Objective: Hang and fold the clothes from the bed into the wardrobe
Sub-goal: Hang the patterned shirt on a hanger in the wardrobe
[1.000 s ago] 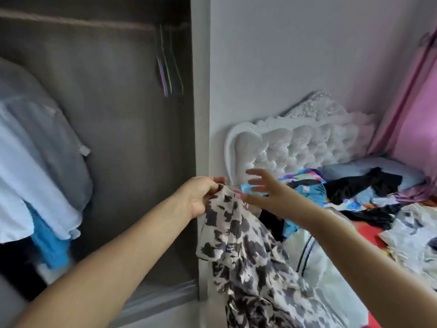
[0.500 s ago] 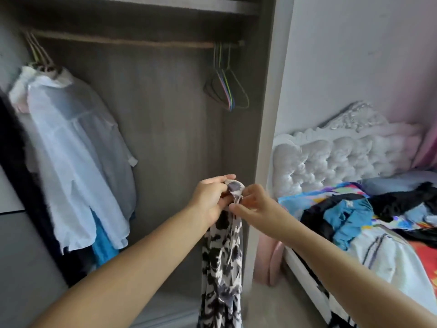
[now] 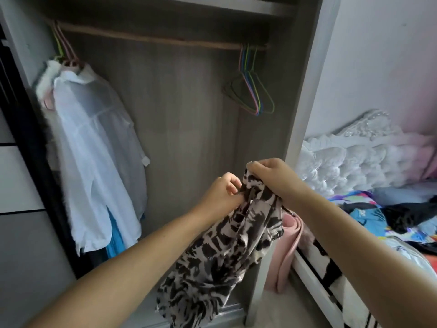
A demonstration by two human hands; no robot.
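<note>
Up front, two hands grip one black-and-white patterned garment point(image 3: 220, 252) before the open wardrobe point(image 3: 179, 129). Left hand point(image 3: 224, 192) pinches its top edge with curled fingers; right hand point(image 3: 272, 178), just beside and slightly higher, clutches the bunched top, and the cloth hangs below both. One rail point(image 3: 153, 40) carries a white shirt point(image 3: 94, 147) and several bare hangers point(image 3: 251, 91), count unclear. One bed point(image 3: 378, 209) lies to the right, strewn with clothes.

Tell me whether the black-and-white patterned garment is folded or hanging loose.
Hanging loose: both hands, left and right, pinch the black-and-white patterned garment at its top, and it drapes down bunched, unfolded.
</note>
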